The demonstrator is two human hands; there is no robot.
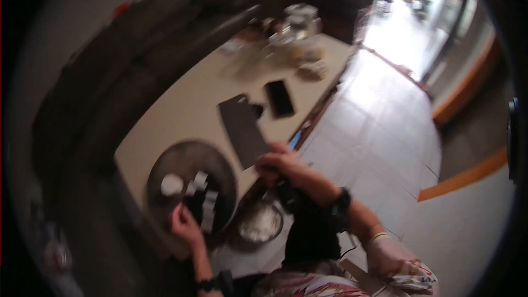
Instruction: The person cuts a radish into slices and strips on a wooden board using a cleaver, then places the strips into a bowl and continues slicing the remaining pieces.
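Note:
My left hand (185, 225) is over the lower edge of a round dark tray (192, 154), its fingers pinched together; blur hides anything small between them. On the tray are a round white piece (171, 185), small white pieces (201, 180) and a pale strip (209, 209). My right hand (280, 166) is closed at the lower end of a dark grey flat board or sheet (242, 129); whether it grips the board cannot be made out. Just below the tray stands a bowl (260, 224) of white material.
The cream table (170, 102) bears a black phone-like object (279, 99), a small dark item and, at its far end, glass jars (301, 19) and a bag (312, 66). A dark sofa (104, 88) runs along the left; tiled floor (363, 121) lies to the right.

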